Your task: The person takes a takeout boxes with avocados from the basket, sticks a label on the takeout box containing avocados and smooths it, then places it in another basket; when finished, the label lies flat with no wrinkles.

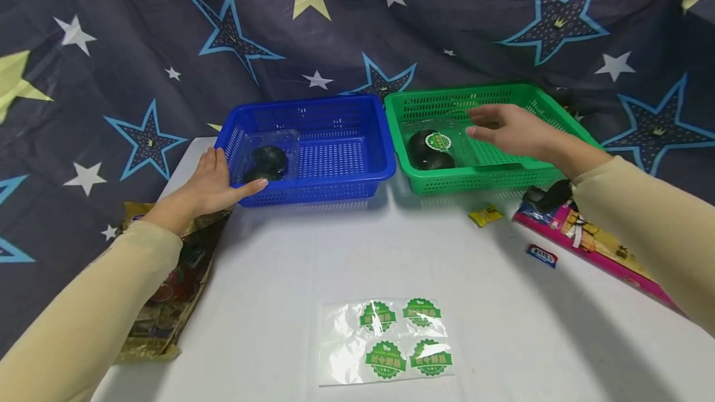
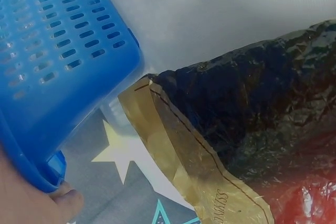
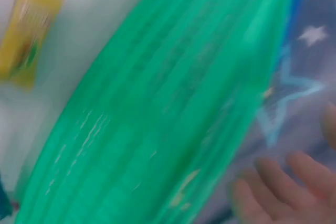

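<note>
Side by side at the back of the surface, left basket and right basket each hold a container; sticker sheet up front, bag far left, packet off right.

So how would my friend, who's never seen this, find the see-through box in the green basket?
On the white table, look for the green basket, right of the blue basket. In its left part sits a clear box holding two dark round things. It wears a round green-and-white sticker, while the other box, in the blue basket, shows none.
</note>
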Motion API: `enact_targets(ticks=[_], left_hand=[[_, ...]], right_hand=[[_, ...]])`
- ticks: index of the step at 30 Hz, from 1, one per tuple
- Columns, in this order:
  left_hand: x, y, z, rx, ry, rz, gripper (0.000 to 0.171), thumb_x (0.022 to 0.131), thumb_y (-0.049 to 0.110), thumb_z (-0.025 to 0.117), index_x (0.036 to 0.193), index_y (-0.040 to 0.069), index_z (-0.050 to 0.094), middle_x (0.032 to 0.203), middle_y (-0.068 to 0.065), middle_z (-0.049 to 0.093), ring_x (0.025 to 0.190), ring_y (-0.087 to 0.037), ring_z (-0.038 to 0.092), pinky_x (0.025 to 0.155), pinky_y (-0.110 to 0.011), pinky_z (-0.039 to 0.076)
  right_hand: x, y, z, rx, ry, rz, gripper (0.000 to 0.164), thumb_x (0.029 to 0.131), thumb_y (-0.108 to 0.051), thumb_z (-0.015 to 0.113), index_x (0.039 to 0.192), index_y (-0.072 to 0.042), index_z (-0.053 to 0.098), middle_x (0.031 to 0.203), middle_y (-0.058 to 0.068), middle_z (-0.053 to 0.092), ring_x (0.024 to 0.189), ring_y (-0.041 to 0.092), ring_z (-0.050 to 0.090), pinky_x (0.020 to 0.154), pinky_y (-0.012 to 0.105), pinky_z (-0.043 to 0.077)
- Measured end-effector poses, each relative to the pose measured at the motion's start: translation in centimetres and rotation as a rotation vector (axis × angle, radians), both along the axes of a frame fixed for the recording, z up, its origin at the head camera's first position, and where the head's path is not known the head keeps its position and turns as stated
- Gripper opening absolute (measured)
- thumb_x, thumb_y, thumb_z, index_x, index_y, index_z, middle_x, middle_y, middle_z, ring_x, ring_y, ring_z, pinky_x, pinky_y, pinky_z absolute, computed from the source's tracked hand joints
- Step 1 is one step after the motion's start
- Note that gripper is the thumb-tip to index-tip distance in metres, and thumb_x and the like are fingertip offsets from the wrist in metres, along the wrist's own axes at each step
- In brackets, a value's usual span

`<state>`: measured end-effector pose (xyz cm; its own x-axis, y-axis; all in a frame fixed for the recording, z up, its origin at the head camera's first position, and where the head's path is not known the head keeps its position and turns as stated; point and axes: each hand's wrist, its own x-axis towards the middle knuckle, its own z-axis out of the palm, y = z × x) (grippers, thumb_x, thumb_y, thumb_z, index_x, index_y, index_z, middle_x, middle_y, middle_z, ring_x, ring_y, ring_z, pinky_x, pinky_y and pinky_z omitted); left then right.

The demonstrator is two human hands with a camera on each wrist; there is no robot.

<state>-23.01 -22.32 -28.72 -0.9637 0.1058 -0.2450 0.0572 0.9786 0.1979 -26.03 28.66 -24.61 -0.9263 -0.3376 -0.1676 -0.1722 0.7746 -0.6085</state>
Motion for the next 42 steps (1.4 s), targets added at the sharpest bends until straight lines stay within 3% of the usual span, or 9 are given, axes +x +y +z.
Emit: enact_targets(ticks=[8,12,19,23,27,31,35,39,42], left_hand=[[-0.2,-0.1,-0.3,0.004,0.005,0.002,0.125,0.081,0.081,0.035,0.14,-0.014,-0.021,0.147,-0.034,-0.026,0.136,-0.049,-0.021,0.109,-0.063,0.0],[-0.3,-0.2,-0.3,0.01,0.013,0.0,0.125,0.081,0.081,0.036,0.14,-0.013,-0.021,0.147,-0.034,-0.026,0.136,-0.049,-0.021,0.108,-0.065,0.001],[-0.4,-0.1,-0.1,0.002,0.029,-0.016,0.122,0.082,0.08,0.036,0.142,-0.011,-0.019,0.148,-0.035,-0.023,0.136,-0.05,-0.02,0.108,-0.065,0.001],[-0.3,-0.2,-0.2,-0.003,0.026,-0.014,0.119,0.082,0.08,0.034,0.144,-0.007,-0.019,0.148,-0.034,-0.023,0.136,-0.05,-0.019,0.108,-0.065,0.001],[0.4,0.3,0.2,-0.003,0.058,-0.051,0.115,0.084,0.078,0.032,0.145,-0.006,-0.018,0.149,-0.033,-0.021,0.137,-0.048,-0.019,0.108,-0.066,0.0],[3.5,2.9,0.5,0.004,0.191,-0.199,0.108,0.088,0.071,0.038,0.148,-0.003,-0.012,0.154,-0.026,-0.014,0.141,-0.041,-0.015,0.111,-0.061,0.003],[9.1,7.4,-1.4,0.009,0.327,-0.439,0.103,0.089,0.067,0.043,0.151,0.001,-0.005,0.158,-0.018,-0.003,0.145,-0.033,-0.003,0.115,-0.05,0.008],[14.9,10.8,-4.4,0.062,0.222,-0.624,0.111,0.082,0.075,0.047,0.151,-0.002,0.007,0.157,-0.019,0.011,0.144,-0.033,0.013,0.114,-0.045,0.018],[17.4,11.7,-6.3,0.07,0.111,-0.684,0.121,0.073,0.082,0.049,0.15,-0.004,0.013,0.155,-0.021,0.02,0.142,-0.034,0.021,0.11,-0.048,0.028]], right_hand=[[6.7,-4.1,-0.6,-0.19,0.231,0.168,0.045,0.097,-0.024,0.056,0.139,-0.008,0.048,0.138,0.011,0.051,0.127,0.026,0.047,0.097,0.028,0.045],[10.1,-5.8,-3.3,-0.213,0.273,0.306,0.044,0.096,-0.019,0.059,0.137,-0.006,0.05,0.136,0.01,0.053,0.123,0.026,0.051,0.097,0.04,0.046],[15.4,-7.5,-8.4,-0.072,0.173,0.475,0.062,0.091,-0.035,0.064,0.142,-0.009,0.043,0.144,0.006,0.045,0.131,0.024,0.044,0.103,0.044,0.04],[17.5,-8.2,-10.0,0.054,0.106,0.597,0.075,0.089,-0.05,0.059,0.149,-0.014,0.033,0.154,0.005,0.031,0.141,0.025,0.028,0.108,0.047,0.032],[18.6,-8.5,-10.8,0.142,0.158,0.694,0.079,0.089,-0.059,0.052,0.151,-0.017,0.026,0.157,0.003,0.024,0.143,0.027,0.021,0.107,0.048,0.033],[18.9,-8.6,-11.3,0.162,0.177,0.714,0.08,0.089,-0.06,0.051,0.152,-0.018,0.025,0.158,0.003,0.022,0.144,0.028,0.019,0.107,0.048,0.033],[19.0,-8.6,-11.8,0.17,0.214,0.715,0.081,0.089,-0.062,0.05,0.151,-0.015,0.026,0.157,0.007,0.023,0.143,0.029,0.021,0.107,0.048,0.034],[19.1,-8.6,-12.1,0.174,0.241,0.712,0.081,0.089,-0.062,0.05,0.151,-0.014,0.027,0.156,0.009,0.024,0.143,0.028,0.022,0.106,0.048,0.035],[19.1,-8.7,-12.1,0.175,0.218,0.7,0.081,0.089,-0.062,0.049,0.152,-0.016,0.025,0.156,0.008,0.024,0.143,0.027,0.022,0.106,0.048,0.034]])
